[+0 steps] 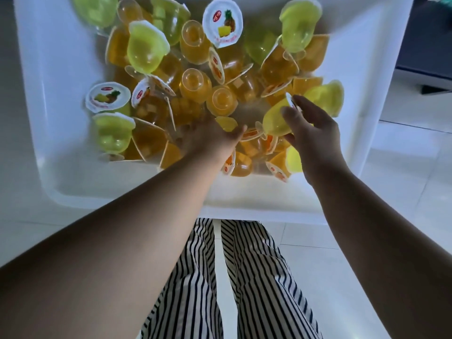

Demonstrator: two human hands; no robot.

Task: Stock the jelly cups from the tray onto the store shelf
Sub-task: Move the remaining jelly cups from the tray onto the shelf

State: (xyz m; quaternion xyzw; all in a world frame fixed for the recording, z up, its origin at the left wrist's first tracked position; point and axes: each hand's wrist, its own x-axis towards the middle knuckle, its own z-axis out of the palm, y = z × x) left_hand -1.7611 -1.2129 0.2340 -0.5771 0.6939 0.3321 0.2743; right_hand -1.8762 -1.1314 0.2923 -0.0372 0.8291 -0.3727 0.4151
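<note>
Landmark: we place everything against the white tray (61, 143), whose near wall runs just ahead of our striped trousers (254, 277).
Jelly cups: the jelly cups (195, 86) lie heaped in the tray's middle, tipped every way, orange and yellow-green mixed; none is on a shelf, and no shelf is in view.
Right hand: our right hand (315, 133) sits over the tray's near right part, thumb and fingers curled round a yellow cup (275, 122).
Held cup axis: this cup lies tilted, lid end up and away toward the tray's far side, stem and foot pointing down-left toward the tray's centre.
Left hand: our left hand (215, 138) reaches into the near middle of the heap, fingers spread and fairly straight; it touches cups, but we cannot tell that it grips any.
Nearer hand: for the small yellow cup (226, 123) at the near centre, the left hand is nearer; it lies just past the fingertips.
Edges: the tray's near wall rises under both forearms, so we judge a lift must go up first.
Open room: bare tray floor shows along the left side and near-left corner; the right wall stands close beside the right hand.
</note>
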